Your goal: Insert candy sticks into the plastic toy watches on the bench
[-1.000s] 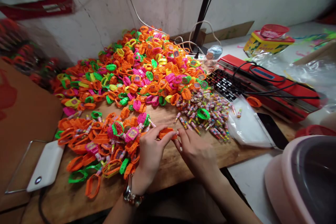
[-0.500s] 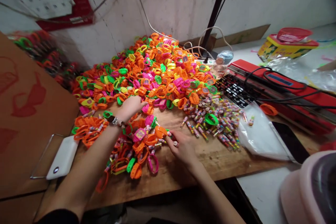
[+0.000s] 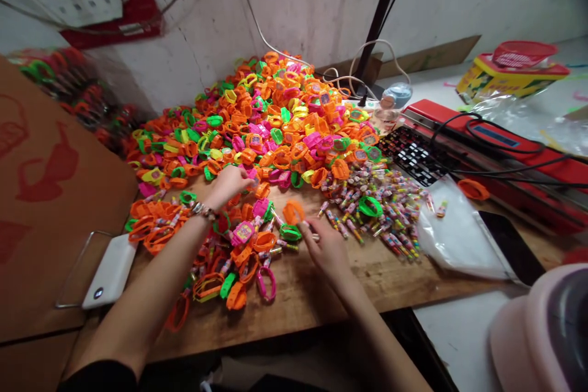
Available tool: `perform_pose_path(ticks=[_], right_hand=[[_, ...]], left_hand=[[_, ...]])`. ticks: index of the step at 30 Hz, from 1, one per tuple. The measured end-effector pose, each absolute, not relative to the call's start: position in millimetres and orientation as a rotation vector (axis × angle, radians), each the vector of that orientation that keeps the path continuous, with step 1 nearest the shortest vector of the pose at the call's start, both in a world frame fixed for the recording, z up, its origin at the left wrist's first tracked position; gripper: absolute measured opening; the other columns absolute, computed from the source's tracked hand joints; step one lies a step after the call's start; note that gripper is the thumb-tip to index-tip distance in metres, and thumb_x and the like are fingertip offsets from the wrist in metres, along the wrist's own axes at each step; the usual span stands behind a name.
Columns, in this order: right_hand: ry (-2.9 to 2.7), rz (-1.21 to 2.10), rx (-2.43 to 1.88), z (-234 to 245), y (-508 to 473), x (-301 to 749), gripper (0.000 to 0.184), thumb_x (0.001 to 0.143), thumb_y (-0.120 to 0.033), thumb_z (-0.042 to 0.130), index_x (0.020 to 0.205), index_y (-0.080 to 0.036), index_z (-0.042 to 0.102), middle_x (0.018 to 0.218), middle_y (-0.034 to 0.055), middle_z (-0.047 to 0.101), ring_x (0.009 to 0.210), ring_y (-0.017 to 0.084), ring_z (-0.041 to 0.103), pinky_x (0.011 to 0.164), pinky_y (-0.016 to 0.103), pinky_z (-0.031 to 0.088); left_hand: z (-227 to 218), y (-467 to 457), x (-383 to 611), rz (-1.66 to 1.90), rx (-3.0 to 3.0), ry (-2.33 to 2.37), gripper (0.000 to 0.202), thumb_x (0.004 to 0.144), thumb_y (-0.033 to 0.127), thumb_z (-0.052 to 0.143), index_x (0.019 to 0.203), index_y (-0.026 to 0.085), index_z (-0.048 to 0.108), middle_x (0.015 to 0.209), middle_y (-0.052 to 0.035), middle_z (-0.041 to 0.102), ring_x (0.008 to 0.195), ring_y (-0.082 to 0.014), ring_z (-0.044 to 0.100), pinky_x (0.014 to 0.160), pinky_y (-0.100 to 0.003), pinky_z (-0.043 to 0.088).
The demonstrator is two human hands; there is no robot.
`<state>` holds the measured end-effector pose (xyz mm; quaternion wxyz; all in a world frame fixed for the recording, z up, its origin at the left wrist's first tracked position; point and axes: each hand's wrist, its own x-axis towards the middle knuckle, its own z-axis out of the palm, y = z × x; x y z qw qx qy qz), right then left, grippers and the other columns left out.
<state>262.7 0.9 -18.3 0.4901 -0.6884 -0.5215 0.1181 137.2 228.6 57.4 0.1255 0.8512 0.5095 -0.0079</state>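
My left hand point(image 3: 228, 185) reaches to the front edge of a big heap of plastic toy watches point(image 3: 285, 116) in orange, pink, green and yellow. Its fingers are bent together there; what lies between them is blurred. In my right hand point(image 3: 327, 251) an orange toy watch point(image 3: 294, 213) shows at the fingertips, smeared by motion, above a green watch point(image 3: 290, 232) on the table. Between my arms lies a smaller group of watches, among them a pink one point(image 3: 243, 233), mixed with short patterned tubes. A pile of such tubes point(image 3: 395, 214) lies right of my right hand, with a green watch on top.
A cardboard box point(image 3: 55, 196) and a white power bank point(image 3: 109, 272) stand at the left. On the right are a plastic bag point(image 3: 454, 239), a dark phone point(image 3: 509, 245), a red machine point(image 3: 519, 141) with black cables, and a pink bin point(image 3: 509, 324).
My right hand has shifted slightly right and up, and the orange watch at its fingertips has risen. A green watch now shows beneath it. My left hand stays at the heap's edge.
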Motion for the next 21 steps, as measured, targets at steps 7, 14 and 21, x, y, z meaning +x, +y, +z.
perform_pose_path(ticks=[7, 14, 21], right_hand=[[-1.598, 0.284, -1.723, -12.7, 10.7, 230.1, 0.037, 0.092, -0.032, 0.053, 0.124, -0.013, 0.056, 0.114, 0.016, 0.067, 0.099, 0.023, 0.065, 0.081, 0.034, 0.053], [-1.211, 0.28, -1.818, 4.2, -21.6, 263.9, 0.039, 0.093, -0.045, 0.048, 0.115, -0.014, 0.057, 0.078, 0.0056, 0.065, 0.064, 0.018, 0.062, 0.057, 0.027, 0.048], [-1.322, 0.487, -1.518, 32.1, -32.6, 274.0, 0.039, 0.096, -0.034, 0.041, 0.131, -0.018, 0.048, 0.102, 0.0092, 0.06, 0.092, 0.017, 0.06, 0.086, 0.034, 0.05]], left_hand=[[62.4, 193.8, 103.2, 0.253, 2.44, 1.546, 0.028, 0.079, 0.042, 0.059, 0.08, 0.016, 0.068, 0.077, -0.0079, 0.071, 0.075, -0.0234, 0.065, 0.067, -0.028, 0.045], [55.7, 163.2, 100.4, 0.753, 2.118, 1.439, 0.042, 0.072, 0.033, 0.07, 0.107, 0.014, 0.054, 0.106, -0.0123, 0.065, 0.098, -0.0237, 0.064, 0.083, -0.034, 0.051], [81.5, 107.7, 120.9, 0.716, 1.649, 0.923, 0.043, 0.073, 0.033, 0.071, 0.112, 0.018, 0.06, 0.109, -0.0083, 0.068, 0.097, -0.0195, 0.066, 0.084, -0.032, 0.054]])
